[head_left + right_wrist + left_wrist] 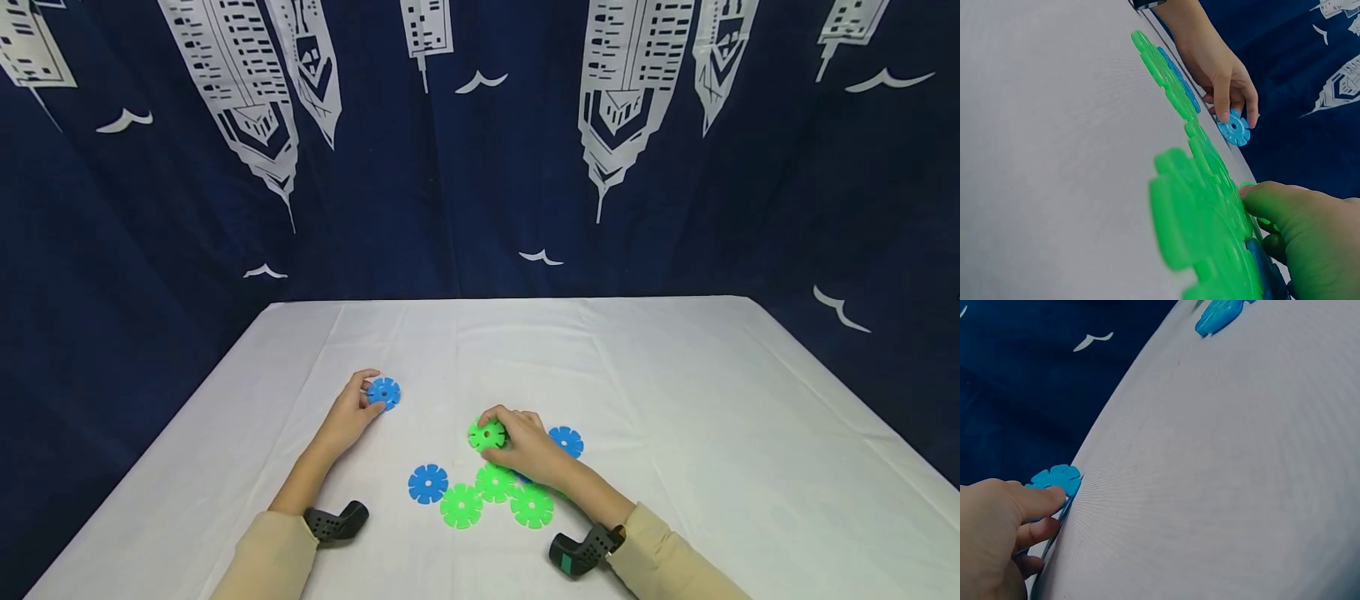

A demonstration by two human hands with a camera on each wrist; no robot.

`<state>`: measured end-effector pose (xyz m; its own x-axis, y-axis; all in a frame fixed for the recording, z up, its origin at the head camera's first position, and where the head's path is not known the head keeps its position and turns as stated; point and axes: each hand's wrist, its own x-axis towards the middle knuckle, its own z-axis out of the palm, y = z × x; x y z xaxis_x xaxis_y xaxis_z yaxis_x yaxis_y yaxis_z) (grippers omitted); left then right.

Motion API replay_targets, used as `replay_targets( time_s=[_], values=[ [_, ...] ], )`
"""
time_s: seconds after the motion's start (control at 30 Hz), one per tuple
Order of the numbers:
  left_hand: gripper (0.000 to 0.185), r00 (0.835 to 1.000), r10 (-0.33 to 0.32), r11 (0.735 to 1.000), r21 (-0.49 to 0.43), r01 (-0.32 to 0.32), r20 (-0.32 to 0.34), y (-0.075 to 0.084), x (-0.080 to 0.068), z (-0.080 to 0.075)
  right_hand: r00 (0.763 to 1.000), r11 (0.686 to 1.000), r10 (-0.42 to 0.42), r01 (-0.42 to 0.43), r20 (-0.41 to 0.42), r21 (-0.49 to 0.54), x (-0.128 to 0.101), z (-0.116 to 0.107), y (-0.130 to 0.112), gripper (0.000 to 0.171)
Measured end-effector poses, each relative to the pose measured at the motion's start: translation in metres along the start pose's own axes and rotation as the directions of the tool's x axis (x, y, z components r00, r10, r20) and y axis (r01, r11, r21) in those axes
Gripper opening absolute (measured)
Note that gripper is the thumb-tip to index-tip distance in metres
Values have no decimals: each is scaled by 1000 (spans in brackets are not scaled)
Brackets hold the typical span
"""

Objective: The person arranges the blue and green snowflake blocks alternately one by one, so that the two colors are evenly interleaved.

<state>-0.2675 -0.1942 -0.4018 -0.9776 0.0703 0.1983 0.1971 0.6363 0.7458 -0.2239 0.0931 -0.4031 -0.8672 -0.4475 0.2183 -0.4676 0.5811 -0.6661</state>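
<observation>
Plastic discs, likely light and stiff, best taken at the notched rim: left hand [352, 412] pinches a blue disc [384, 392] on the cloth [675, 400]; right hand [525, 442] curls its fingers round a green disc [486, 435] above 5 others.

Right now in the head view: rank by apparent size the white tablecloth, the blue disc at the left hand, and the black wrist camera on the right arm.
1. white tablecloth, by far the largest.
2. black wrist camera.
3. blue disc held by the left hand. It sits farther from the camera, so its real size against the wrist camera is unsure.
</observation>
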Motion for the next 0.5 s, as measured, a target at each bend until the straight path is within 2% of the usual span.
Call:
replay_targets(
  time_s=[0.2,0.5],
  values=[
    [50,1000,8,996,86,-6,-23,-1,0,1,1000,1000,7,-7,1,2,0,0,-1,33],
    [54,999,-2,974,227,13,-49,-2,-3,1,1000,1000,17,-17,2,-1,0,0,-1,33]
  ],
)
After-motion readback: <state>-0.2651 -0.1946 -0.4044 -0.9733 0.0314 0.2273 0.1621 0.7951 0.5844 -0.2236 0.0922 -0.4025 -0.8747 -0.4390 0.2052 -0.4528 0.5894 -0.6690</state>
